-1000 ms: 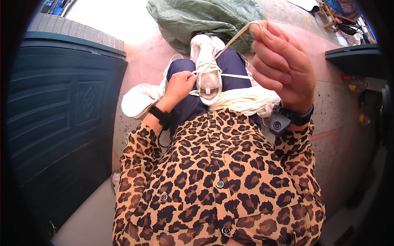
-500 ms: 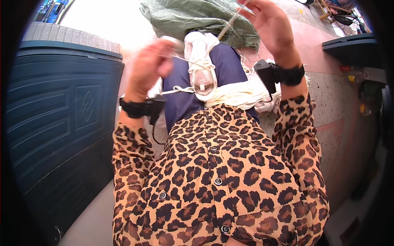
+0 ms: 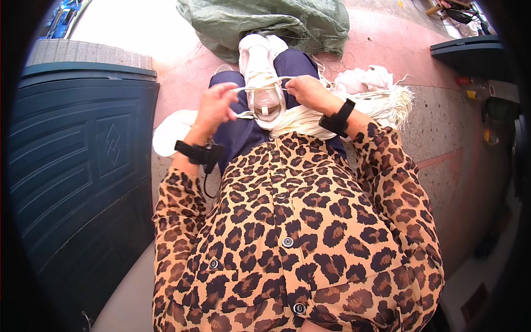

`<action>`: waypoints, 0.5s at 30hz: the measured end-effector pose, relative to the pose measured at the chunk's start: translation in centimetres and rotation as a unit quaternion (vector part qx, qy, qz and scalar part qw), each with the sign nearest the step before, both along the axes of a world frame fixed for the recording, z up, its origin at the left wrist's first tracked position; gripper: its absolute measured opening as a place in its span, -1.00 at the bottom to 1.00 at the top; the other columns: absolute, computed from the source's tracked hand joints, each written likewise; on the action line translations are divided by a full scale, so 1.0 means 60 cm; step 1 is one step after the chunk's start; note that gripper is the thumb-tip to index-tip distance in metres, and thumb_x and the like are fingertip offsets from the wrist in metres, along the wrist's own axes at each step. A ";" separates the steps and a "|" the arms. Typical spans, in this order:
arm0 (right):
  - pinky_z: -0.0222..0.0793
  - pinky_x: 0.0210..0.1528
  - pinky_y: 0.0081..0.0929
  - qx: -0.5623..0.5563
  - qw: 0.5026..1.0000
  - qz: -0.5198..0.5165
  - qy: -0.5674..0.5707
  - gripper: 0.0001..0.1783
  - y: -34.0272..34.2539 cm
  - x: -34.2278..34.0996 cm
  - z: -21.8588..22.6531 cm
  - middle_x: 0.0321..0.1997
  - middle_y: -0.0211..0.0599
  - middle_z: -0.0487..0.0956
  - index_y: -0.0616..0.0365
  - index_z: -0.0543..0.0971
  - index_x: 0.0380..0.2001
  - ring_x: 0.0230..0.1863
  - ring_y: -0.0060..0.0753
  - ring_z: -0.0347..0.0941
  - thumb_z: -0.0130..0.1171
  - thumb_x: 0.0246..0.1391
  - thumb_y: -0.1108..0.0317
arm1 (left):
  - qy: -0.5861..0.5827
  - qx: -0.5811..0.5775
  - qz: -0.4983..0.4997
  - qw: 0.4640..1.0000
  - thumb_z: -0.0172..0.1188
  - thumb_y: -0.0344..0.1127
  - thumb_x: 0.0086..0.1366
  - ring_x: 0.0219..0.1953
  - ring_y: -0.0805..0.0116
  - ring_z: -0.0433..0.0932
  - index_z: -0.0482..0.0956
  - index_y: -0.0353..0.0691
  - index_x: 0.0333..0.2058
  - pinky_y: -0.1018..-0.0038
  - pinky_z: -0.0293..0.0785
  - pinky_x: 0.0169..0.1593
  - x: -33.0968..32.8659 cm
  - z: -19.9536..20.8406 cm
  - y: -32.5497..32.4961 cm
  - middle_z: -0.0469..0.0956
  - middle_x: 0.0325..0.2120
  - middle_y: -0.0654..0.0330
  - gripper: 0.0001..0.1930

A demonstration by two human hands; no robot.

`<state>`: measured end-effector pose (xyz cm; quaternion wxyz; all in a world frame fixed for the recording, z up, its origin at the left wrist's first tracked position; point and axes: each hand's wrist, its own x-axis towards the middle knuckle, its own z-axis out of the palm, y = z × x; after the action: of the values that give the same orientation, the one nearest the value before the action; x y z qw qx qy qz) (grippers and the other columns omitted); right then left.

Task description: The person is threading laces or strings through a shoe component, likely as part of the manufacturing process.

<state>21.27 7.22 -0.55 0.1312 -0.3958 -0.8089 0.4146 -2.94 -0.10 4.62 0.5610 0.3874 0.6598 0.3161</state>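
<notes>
Left fingers (image 3: 225, 88) and right fingers (image 3: 295, 84) gripped lace (image 3: 260, 87) across shoe (image 3: 259, 63) between them; cream strings (image 3: 307, 120) lay just below right fingers.

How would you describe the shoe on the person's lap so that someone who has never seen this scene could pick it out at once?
From the big leopard-print shirt, go up to the dark blue trousers. There, between the left hand and the right hand, lies a white shoe. Unlike the cream bundle of strands to its right, it has a pale lace stretched across it.
</notes>
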 end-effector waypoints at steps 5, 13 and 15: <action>0.32 -0.37 -0.18 0.110 0.985 -0.006 -0.133 -0.89 -0.010 -0.009 -0.001 -0.53 0.06 0.47 0.25 0.49 -0.67 -0.42 0.03 0.43 -0.04 -0.26 0.51 | 0.048 -0.007 -0.055 0.997 0.00 -0.40 0.15 -0.76 0.61 0.37 0.47 -0.40 -0.28 0.69 0.25 -0.72 0.042 -0.032 -0.015 0.48 -0.63 0.23 -0.80; 0.27 -0.27 -0.16 0.000 0.995 -0.095 -0.036 -0.78 -0.018 -0.018 0.006 -0.41 0.07 0.49 0.29 0.49 -0.49 -0.29 0.08 0.39 -0.12 -0.06 0.40 | 0.196 0.026 -0.018 0.980 0.06 -0.34 0.11 -0.78 0.48 0.44 0.53 -0.36 -0.50 0.55 0.38 -0.63 0.034 -0.044 -0.018 0.49 -0.69 0.15 -0.82; 0.26 -0.25 -0.17 -0.016 0.995 -0.086 -0.050 -0.78 -0.019 -0.014 0.002 -0.41 0.05 0.48 0.28 0.49 -0.45 -0.27 0.05 0.39 -0.13 -0.05 0.41 | 0.254 0.008 -0.039 0.966 0.05 -0.32 0.11 -0.68 0.29 0.51 0.53 -0.31 -0.51 0.42 0.44 -0.50 0.041 -0.054 -0.015 0.51 -0.65 0.05 -0.82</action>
<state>20.41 6.10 -0.42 0.1195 -0.4858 -0.7706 0.3948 -0.47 -1.00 1.36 0.3835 0.4849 0.7625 0.1909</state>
